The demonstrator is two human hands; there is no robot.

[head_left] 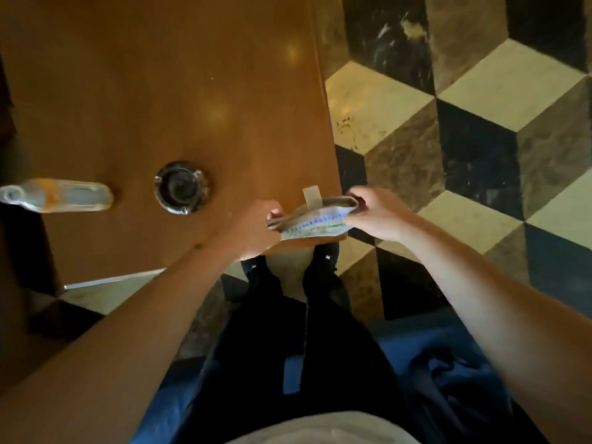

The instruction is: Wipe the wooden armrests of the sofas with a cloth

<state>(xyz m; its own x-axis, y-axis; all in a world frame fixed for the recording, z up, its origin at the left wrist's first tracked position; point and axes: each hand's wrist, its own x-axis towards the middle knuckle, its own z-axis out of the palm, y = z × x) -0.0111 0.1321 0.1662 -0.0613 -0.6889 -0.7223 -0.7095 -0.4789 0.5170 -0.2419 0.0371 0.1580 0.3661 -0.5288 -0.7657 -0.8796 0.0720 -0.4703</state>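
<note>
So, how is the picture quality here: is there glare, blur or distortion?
Head view: soft glare spots lie on the wooden table; the bottle at the left edge is smeared and stretched by the wide lens; the hands, left and right, and the cloth they hold are slightly blurred; the lower frame is dark.

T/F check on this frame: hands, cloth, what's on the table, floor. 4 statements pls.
1. Both hands, the left hand and the right hand, grip the folded cloth. True.
2. The cloth lies flat on the wooden table, untouched. False: it is held at the table's near corner, between the two hands.
3. A glass ashtray stands on the table, with a clear plastic bottle to its left. True.
4. The floor is plain carpet. False: it is tiled in a cube pattern.
</note>
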